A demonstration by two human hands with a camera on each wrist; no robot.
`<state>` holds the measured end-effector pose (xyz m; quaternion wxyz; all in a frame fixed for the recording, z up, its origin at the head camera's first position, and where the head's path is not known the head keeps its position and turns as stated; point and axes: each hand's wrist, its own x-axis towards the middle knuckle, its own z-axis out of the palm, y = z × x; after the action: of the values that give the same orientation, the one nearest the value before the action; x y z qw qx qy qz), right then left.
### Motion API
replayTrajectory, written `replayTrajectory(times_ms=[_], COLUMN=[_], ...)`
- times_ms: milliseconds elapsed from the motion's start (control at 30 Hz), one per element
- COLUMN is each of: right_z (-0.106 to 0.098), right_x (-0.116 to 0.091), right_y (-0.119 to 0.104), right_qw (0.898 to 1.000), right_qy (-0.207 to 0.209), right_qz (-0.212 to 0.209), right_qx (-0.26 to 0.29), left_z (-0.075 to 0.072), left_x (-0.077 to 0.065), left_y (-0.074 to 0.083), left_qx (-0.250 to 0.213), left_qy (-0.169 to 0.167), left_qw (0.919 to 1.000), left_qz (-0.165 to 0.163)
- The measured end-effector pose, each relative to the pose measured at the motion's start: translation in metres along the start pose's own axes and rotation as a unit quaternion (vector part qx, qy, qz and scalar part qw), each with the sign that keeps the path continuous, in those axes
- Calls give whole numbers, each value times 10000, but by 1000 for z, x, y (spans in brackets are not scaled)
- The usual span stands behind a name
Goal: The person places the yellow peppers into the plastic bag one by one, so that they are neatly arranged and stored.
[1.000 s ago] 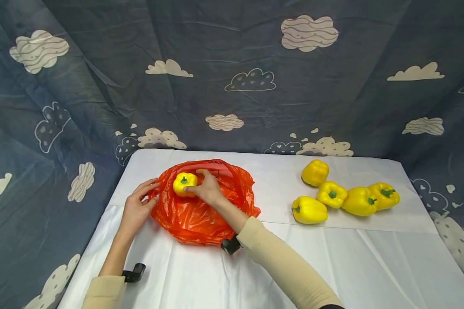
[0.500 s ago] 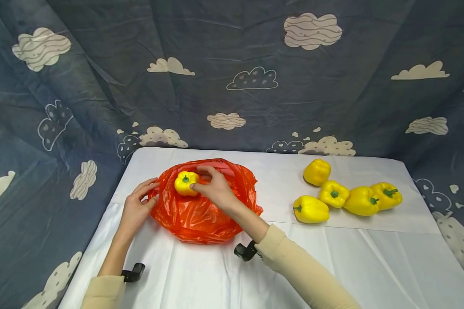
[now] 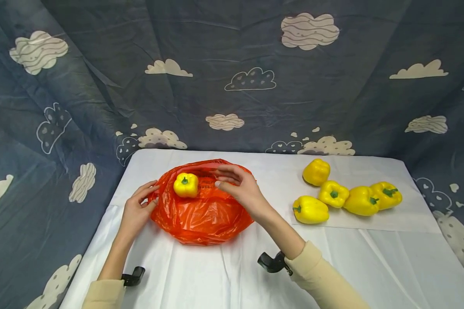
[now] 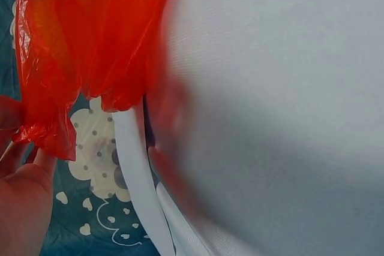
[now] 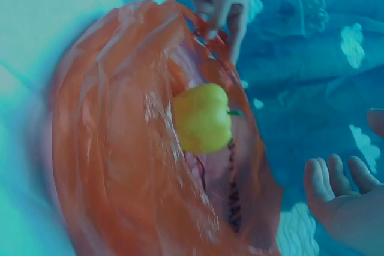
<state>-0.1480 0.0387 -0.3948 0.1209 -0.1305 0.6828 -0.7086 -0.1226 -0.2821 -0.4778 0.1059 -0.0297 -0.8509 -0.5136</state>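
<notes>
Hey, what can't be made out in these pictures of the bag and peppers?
Head view: anything beneath the lobed yellow bell pepper in the crinkled red plastic bag, hidden by the pepper.
Head view: the black lettering inside the bag, too small to read.
Left wrist view: some finger ends of the left hand, hidden by the bag's bunched edge.
Right wrist view: part of the right hand, cut off by the picture's right edge.

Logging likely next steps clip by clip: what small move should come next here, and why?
Probably the right hand should reach for the front-left loose yellow pepper: it holds nothing, one bagged pepper sits in the red bag, five lie outside, and the left hand pinches the bag's edge.
</notes>
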Motion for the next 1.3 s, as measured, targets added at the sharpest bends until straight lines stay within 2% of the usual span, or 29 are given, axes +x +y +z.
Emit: replayTrajectory(times_ms=[100,300,533,700,833,933,1133,1300], right_z=[-12,-37,-65,-84,-100,-113,-136,-151], right_x=[-10,-33,-57,-70,-81,-90,-105,-112], right_y=[1,9,20,26,33,39,52,62], right_qw=[9998,9968,9933,9874,9787,9702,9574,9359], right_qy=[170,559,874,1002,1125,1299,1682,1859], right_qz=[-68,-110,-245,-294,-230,-98,-45,80], right_qx=[-75,-567,-718,-1185,-1702,-2042,-2347,-2991], left_z=[1,3,4,4,3,2,0,1], left_x=[0,1,2,1,0,-2,-6,-6], left_y=[-1,-3,1,2,7,19,42,43], left_qx=[-26,-33,-87,-16,13,-28,48,-96], left_qy=[-7,29,13,52,53,45,25,0], left_qw=[10000,10000,9999,10000,10000,10000,10000,9999], left_qz=[14,1,51,6,-2,42,28,49])
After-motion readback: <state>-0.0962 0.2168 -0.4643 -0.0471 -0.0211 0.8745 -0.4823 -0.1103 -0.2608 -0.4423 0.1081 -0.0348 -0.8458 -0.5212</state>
